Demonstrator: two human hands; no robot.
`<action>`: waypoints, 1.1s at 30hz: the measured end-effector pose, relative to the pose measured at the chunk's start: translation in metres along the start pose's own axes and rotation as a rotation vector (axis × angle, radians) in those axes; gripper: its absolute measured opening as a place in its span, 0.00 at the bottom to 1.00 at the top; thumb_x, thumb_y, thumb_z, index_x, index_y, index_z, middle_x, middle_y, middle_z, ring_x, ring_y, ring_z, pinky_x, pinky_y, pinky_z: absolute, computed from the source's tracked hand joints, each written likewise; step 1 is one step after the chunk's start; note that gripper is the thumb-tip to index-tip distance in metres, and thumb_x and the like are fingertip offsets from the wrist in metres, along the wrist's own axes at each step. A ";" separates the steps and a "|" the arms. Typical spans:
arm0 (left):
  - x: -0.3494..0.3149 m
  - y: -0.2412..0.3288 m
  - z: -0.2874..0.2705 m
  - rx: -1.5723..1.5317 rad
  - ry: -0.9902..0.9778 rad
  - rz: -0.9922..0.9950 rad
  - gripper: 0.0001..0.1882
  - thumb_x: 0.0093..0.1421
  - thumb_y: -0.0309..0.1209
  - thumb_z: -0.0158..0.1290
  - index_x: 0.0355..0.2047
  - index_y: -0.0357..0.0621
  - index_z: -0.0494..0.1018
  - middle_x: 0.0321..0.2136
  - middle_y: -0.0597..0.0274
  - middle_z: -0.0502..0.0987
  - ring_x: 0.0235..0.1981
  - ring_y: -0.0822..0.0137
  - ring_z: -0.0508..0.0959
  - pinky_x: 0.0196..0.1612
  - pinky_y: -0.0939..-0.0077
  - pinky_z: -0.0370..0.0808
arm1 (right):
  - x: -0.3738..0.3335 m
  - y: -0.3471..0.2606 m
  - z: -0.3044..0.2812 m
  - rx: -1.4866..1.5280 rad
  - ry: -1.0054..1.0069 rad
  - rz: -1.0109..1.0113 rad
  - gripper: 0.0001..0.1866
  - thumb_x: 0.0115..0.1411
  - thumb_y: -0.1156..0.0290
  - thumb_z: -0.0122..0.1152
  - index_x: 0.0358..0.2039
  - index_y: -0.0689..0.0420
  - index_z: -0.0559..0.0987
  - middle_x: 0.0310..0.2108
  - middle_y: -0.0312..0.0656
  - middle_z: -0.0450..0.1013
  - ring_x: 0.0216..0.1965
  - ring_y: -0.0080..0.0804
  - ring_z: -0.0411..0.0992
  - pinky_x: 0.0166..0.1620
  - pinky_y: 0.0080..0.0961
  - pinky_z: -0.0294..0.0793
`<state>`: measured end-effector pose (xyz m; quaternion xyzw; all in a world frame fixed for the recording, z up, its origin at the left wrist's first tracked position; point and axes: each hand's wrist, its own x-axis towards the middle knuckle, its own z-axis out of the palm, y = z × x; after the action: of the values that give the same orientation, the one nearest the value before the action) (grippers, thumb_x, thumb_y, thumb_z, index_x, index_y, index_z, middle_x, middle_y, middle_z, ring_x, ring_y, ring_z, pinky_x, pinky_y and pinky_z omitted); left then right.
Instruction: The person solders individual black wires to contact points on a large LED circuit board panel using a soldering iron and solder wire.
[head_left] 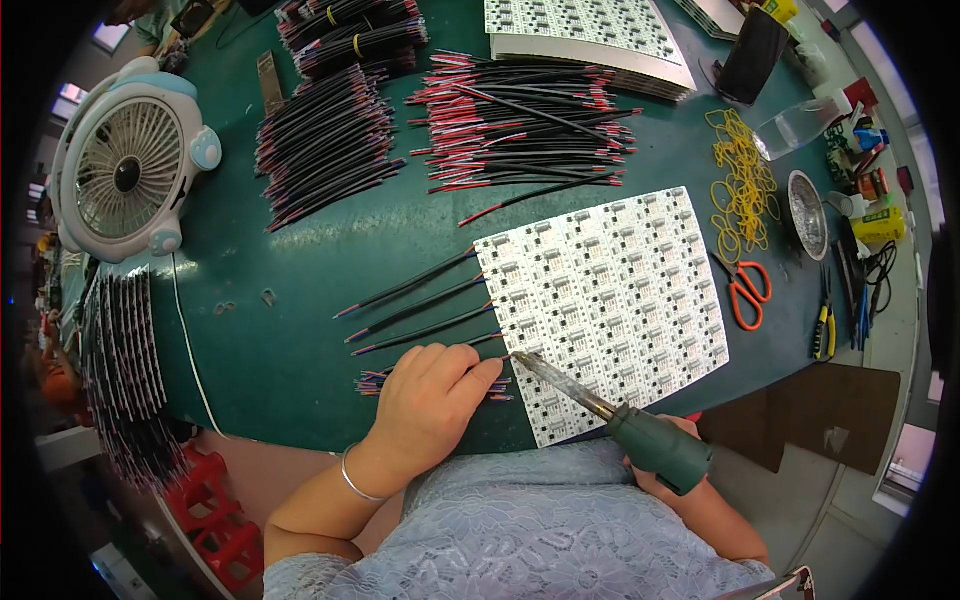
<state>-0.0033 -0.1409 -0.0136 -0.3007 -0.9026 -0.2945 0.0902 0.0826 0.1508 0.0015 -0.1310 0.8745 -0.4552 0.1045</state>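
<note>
A white circuit board panel (pixel 620 290) with rows of small components lies before me on the green table. Several thin black cables (pixel 415 285) run from its left edge. My left hand (pixel 425 400) is closed at that edge, thumb and finger pinching a cable whose end meets the board; the hand hides most of it. More cables (pixel 372 384) lie beneath this hand, their coloured ends showing. In my right hand (pixel 655 486) is a soldering iron (pixel 658 447) with a green handle. Its tip rests at the board's edge, close to my left fingertips.
Black cables with red and white ends (pixel 530 125) are heaped beyond the board, beside another cable pile (pixel 325 145). A stack of boards (pixel 590 45) stands farther back. Orange-handled scissors (pixel 748 297), yellow rubber bands (pixel 742 185) and a metal bowl (pixel 806 215) lie right; a fan (pixel 128 175) stands left.
</note>
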 end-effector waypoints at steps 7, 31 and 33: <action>0.001 0.000 0.000 -0.014 0.000 -0.001 0.14 0.41 0.20 0.56 0.32 0.41 0.77 0.27 0.61 0.72 0.27 0.61 0.72 0.29 0.68 0.68 | 0.009 -0.011 -0.003 0.000 0.132 -0.126 0.13 0.57 0.69 0.59 0.40 0.62 0.74 0.26 0.39 0.76 0.24 0.27 0.74 0.31 0.23 0.73; 0.004 -0.002 -0.002 -0.040 -0.022 -0.030 0.10 0.44 0.22 0.57 0.29 0.48 0.79 0.23 0.67 0.70 0.28 0.64 0.72 0.48 0.56 0.69 | -0.015 0.011 -0.001 0.043 0.046 -0.023 0.15 0.59 0.67 0.57 0.41 0.65 0.75 0.38 0.48 0.72 0.26 0.29 0.75 0.31 0.24 0.74; 0.003 -0.002 -0.002 -0.038 -0.043 -0.035 0.08 0.47 0.25 0.58 0.30 0.47 0.79 0.24 0.67 0.70 0.29 0.65 0.71 0.49 0.56 0.68 | -0.005 0.000 -0.004 0.000 0.027 -0.065 0.14 0.59 0.69 0.56 0.41 0.65 0.74 0.34 0.44 0.74 0.26 0.27 0.76 0.32 0.23 0.74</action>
<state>-0.0074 -0.1417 -0.0121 -0.2928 -0.9038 -0.3063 0.0598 0.0858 0.1553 0.0041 -0.1534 0.8711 -0.4600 0.0780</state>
